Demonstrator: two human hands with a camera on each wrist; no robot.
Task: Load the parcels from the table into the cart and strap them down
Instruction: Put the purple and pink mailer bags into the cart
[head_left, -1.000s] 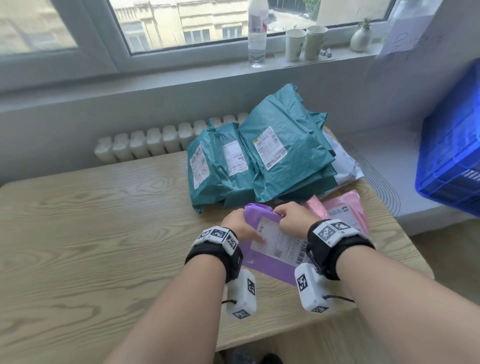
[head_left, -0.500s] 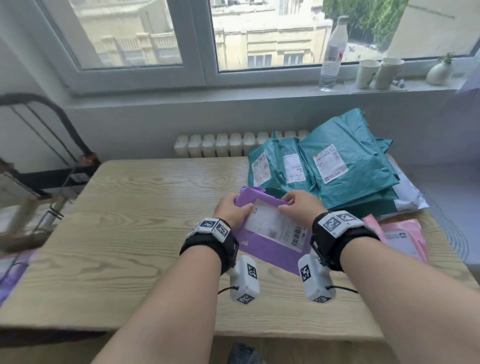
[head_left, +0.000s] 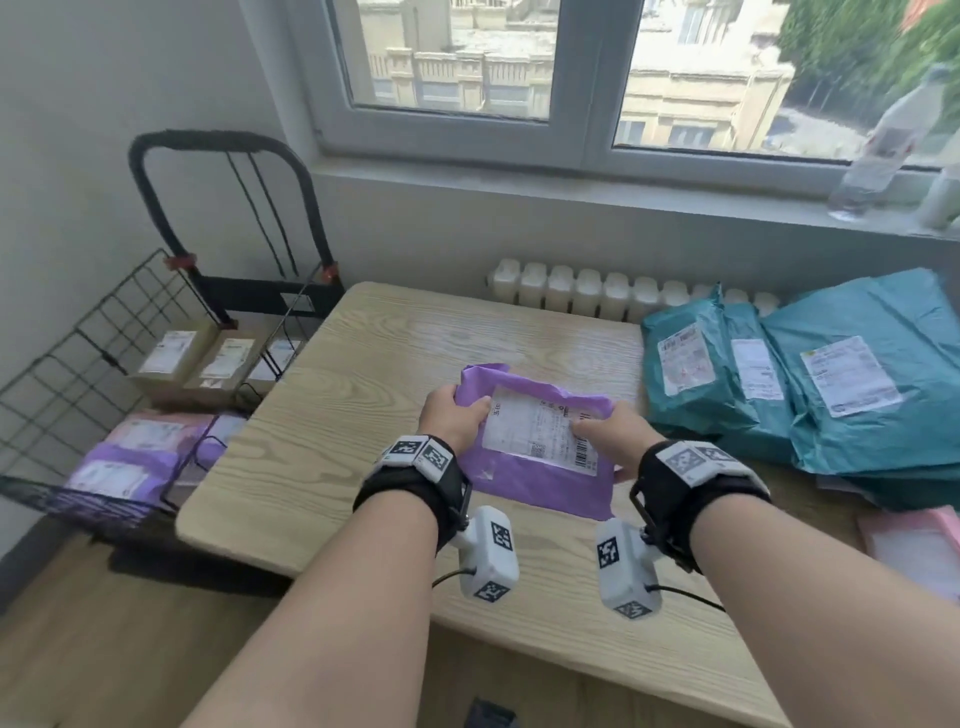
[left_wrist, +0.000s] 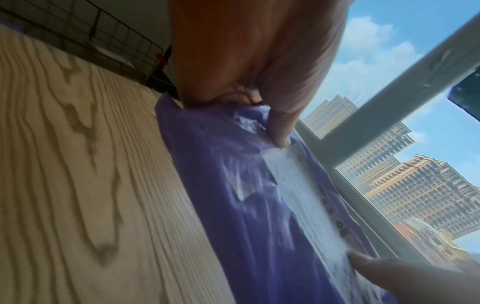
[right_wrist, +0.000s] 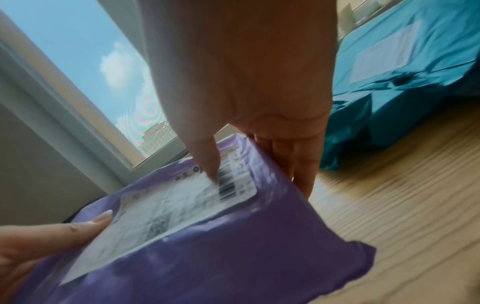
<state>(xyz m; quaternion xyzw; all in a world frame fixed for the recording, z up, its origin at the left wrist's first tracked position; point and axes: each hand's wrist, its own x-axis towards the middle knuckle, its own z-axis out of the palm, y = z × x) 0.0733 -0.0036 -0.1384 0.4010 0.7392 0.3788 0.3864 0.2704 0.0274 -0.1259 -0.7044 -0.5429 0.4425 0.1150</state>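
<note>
above the table (head_left: 363, 364), the left hand (head_left: 453, 420) and right hand (head_left: 613, 436) are gripping opposite edges of a purple parcel (head_left: 540, 483), which looks soft, light, slippery.

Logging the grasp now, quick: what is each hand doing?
Left hand: grips the left edge of the purple plastic mailer parcel.
Right hand: grips its right edge, thumb on the white label.

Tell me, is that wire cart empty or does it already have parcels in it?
Partly loaded. The cart already holds brown boxes at the back and purple parcels in front.
</note>
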